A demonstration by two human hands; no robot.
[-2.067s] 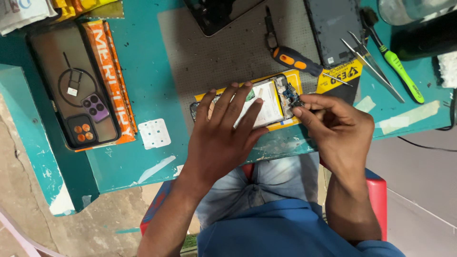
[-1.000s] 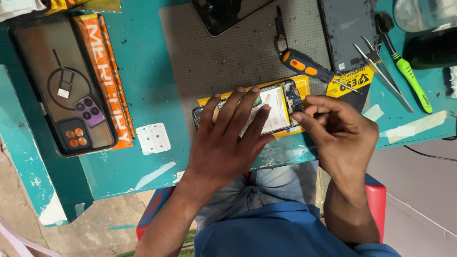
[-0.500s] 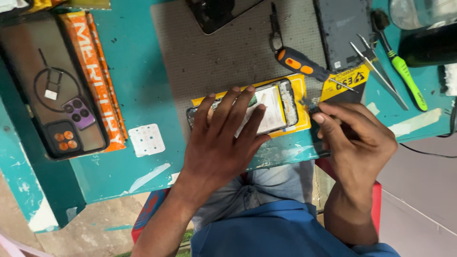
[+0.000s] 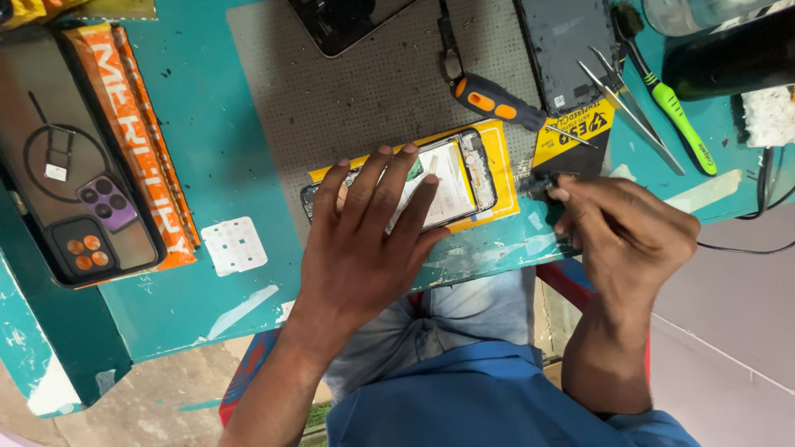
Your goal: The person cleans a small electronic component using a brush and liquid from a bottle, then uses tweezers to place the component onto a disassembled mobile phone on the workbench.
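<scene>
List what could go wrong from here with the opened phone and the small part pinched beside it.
1. The right hand pinches a small dark part close to the teal table's edge; if it slipped, it might drop to the floor.
2. The left hand lies spread on the opened phone with its back cover off; heavy pressure could harm its exposed insides.
3. The orange-and-black screwdriver lies close by, and a nudge may roll it.
</scene>
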